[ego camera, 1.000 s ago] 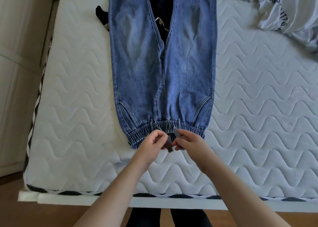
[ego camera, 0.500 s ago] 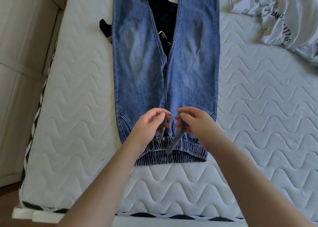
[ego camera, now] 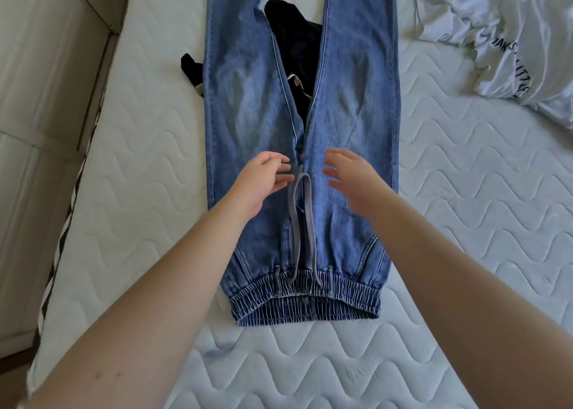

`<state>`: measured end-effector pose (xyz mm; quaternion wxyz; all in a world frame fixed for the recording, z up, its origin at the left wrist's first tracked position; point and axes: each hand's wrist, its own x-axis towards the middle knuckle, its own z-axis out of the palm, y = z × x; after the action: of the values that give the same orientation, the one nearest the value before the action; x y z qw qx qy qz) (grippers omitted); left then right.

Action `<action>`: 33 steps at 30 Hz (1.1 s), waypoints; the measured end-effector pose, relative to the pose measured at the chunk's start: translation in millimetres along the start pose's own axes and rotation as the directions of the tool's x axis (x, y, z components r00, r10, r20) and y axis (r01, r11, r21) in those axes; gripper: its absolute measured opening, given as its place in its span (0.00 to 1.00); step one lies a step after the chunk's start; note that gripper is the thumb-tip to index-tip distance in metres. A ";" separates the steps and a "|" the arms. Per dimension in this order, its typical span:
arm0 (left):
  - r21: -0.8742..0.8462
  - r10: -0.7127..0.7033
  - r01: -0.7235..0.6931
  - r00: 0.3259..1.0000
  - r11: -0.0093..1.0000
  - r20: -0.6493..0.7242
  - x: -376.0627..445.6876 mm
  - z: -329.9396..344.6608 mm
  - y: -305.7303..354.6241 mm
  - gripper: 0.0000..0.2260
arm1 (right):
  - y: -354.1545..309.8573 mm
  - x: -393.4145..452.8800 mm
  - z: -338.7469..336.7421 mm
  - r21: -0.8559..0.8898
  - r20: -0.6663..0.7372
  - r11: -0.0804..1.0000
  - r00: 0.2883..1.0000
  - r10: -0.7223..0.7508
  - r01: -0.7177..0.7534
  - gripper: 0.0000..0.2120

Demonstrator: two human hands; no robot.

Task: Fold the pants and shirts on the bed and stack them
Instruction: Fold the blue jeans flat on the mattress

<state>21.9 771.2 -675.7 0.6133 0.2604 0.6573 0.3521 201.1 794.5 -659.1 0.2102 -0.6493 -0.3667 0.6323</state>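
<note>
Blue jeans [ego camera: 245,98] lie flat on the bed, elastic waistband [ego camera: 305,308] nearest me, legs stretching away. Their grey drawstring [ego camera: 305,210] lies straight up over the front of the jeans. My left hand [ego camera: 263,182] hovers just left of the string's ends, fingers relaxed and holding nothing. My right hand [ego camera: 350,182] is spread just right of the string, also holding nothing. A black garment [ego camera: 294,42] lies under the jeans and shows between the legs. A crumpled white shirt [ego camera: 508,36] with black lettering lies at the far right.
The white quilted mattress [ego camera: 465,222] fills the view. Its left edge has a black-and-white trim [ego camera: 59,253], and a beige padded frame [ego camera: 40,98] runs beside it.
Both hands lifted the drawstring ends from the waistband up over the jeans' front and let go; the string now lies flat. The view shifted so the waistband sits lower.
</note>
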 end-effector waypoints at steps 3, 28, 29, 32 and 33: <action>0.228 0.040 -0.034 0.999 0.973 -0.022 1.5 -3.4 -24.7 0.09 | 30.6 0.4 -0.6 -0.131 -0.061 0.990 0.997 0.039 -0.047 0.16; 0.983 0.259 -0.183 0.949 -0.010 0.179 -127.1 -59.0 -237.9 0.35 | 273.9 -87.5 -27.4 -0.984 0.170 0.022 0.965 -0.202 0.178 0.35; 0.981 0.275 -0.194 0.944 0.020 0.181 -129.8 -60.0 -238.1 0.35 | 272.2 -88.3 -28.0 -0.982 0.175 0.026 0.959 -0.224 0.185 0.34; 0.964 0.370 -0.239 0.911 0.118 0.180 -137.3 -60.2 -235.1 0.34 | 263.2 -91.0 -35.7 -0.974 0.189 0.059 0.926 -0.327 0.220 0.28; 0.955 0.410 -0.260 0.894 0.145 0.181 -139.3 -60.5 -235.4 0.33 | 260.1 -93.2 -39.3 -0.967 0.199 0.076 0.908 -0.369 0.243 0.27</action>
<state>-1.3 509.6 -773.1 0.1841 0.6981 0.6918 0.0136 300.5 565.6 -784.1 -0.1158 -0.5651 -0.8030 0.1500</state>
